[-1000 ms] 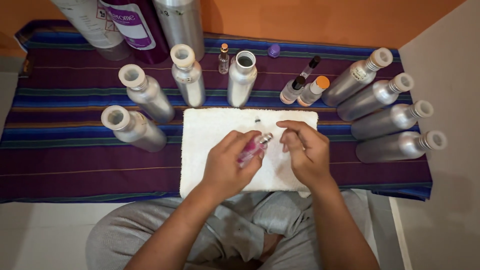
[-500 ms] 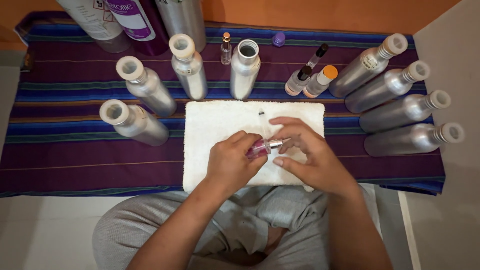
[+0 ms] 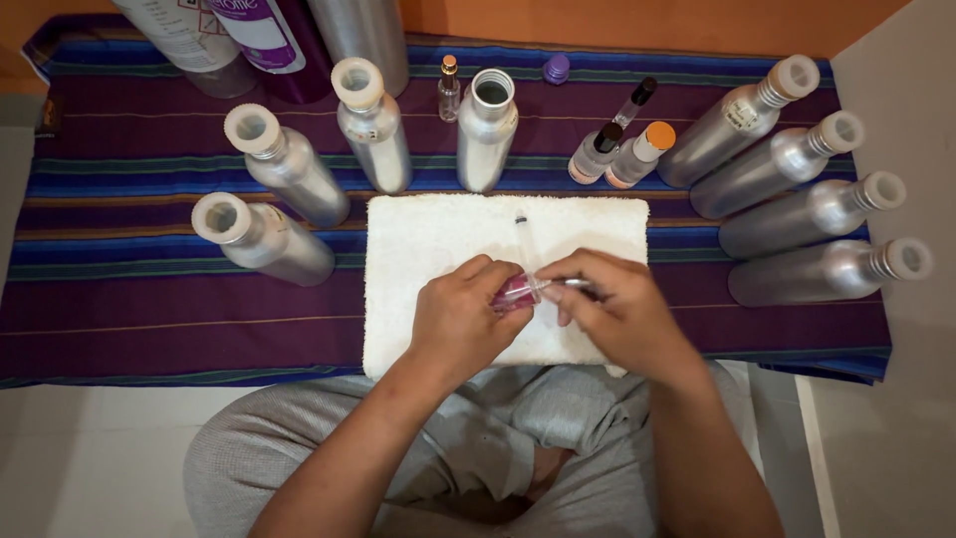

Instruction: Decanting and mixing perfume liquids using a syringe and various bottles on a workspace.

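1. Since the earlier frame, the right hand point(image 3: 619, 314) has closed in on the silver top of the small pink vial point(image 3: 516, 292), where a second ago it hovered apart from it.
2. That vial lies tilted over the white towel point(image 3: 428, 249), between both hands.
3. Fingers of the left hand point(image 3: 460, 321) are clenched round the vial's pink body; the right fingers point(image 3: 570, 274) pinch the silver cap end.
4. One thin clear syringe point(image 3: 522, 231) lies on the towel just beyond the hands.
5. Eight silver aluminium bottles stand or lie on the striped purple cloth point(image 3: 129, 299): four on the left and centre, one of them an open bottle point(image 3: 486, 130), and four capped bottles point(image 3: 797, 214) leaning on the right.
6. Four small glass bottles point(image 3: 617, 149) sit far of the towel, with one purple cap point(image 3: 556, 69).
7. Three large containers point(image 3: 269, 40) stand at the far left edge.
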